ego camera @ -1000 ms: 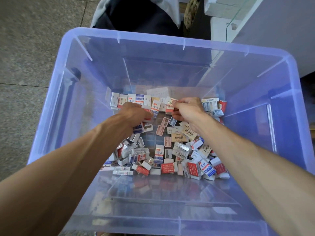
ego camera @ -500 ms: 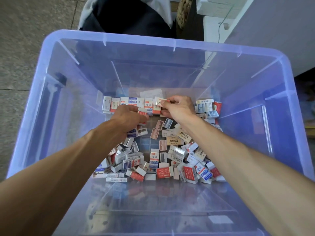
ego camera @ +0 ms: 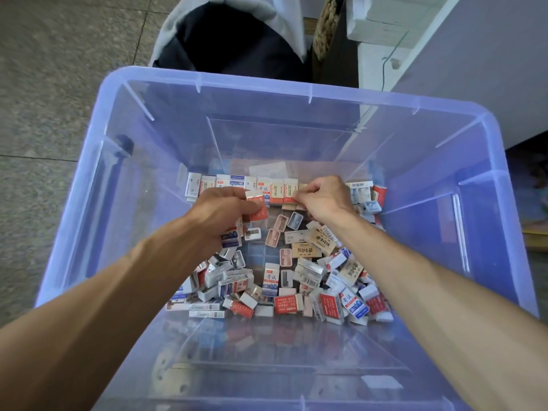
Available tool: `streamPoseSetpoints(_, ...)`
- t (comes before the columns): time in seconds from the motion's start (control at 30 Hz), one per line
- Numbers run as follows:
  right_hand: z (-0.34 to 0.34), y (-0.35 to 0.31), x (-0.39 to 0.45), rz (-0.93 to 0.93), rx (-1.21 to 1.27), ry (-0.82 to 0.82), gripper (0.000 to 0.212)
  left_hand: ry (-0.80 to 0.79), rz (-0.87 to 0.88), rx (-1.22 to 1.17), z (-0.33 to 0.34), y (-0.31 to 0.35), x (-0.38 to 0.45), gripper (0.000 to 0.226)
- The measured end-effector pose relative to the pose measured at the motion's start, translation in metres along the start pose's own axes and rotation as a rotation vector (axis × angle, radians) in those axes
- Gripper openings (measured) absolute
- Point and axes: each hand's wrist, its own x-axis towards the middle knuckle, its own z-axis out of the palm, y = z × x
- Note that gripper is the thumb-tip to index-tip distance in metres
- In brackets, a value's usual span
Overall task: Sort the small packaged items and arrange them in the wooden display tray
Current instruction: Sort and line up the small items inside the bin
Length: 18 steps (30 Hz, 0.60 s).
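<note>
Both arms reach down into a clear blue plastic bin (ego camera: 89, 185). A loose heap of small eraser and sharpener packs (ego camera: 296, 280) covers its floor. Along the far wall stands a neat row of upright packs (ego camera: 237, 185). My left hand (ego camera: 219, 212) grips a red-and-white eraser pack (ego camera: 257, 207) just in front of that row. My right hand (ego camera: 324, 197) pinches a pack at the row's right end (ego camera: 292, 191), fingers curled over it. No wooden tray is in view.
The bin's tall walls close in on all sides. Behind it stands a container lined with a black bag (ego camera: 234, 43). A white counter edge (ego camera: 385, 22) is at the upper right. Grey stone floor (ego camera: 44, 84) lies to the left.
The camera view has shifted down a little. My left hand now shows a red pack raised toward the row; my right hand stays pinching at the row's right end.
</note>
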Motion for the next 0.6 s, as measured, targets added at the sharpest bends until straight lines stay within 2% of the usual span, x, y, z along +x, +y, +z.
streamPoseSetpoints(0.07, -0.010, -0.001, -0.009, -0.050, 0.027, -0.017, 0.011, -0.012, 0.000, -0.006, 0.003, 0.000, 0.000, 0.017)
streamPoseSetpoints(0.13, -0.017, -0.004, -0.021, -0.068, 0.168, -0.196, 0.005, -0.037, -0.013, -0.015, 0.007, 0.000, 0.000, 0.020)
streamPoseSetpoints(0.2, -0.019, -0.006, -0.032, -0.095, 0.251, -0.361, 0.011, -0.067, -0.035, -0.031, 0.011, -0.001, -0.001, 0.021)
streamPoseSetpoints(0.47, -0.025, -0.001, -0.039, 0.002, 0.358, -0.534, 0.012, -0.128, -0.054, -0.029, 0.016, -0.004, -0.003, 0.021)
streamPoseSetpoints(0.53, -0.027, 0.003, -0.038, 0.042, 0.353, -0.493, 0.010, -0.115, -0.057, -0.049, 0.018, -0.007, -0.001, 0.019)
streamPoseSetpoints(0.6, -0.029, 0.007, -0.030, 0.088, 0.322, -0.307, 0.008, -0.107, -0.084, -0.099, 0.019, -0.008, 0.001, 0.016)
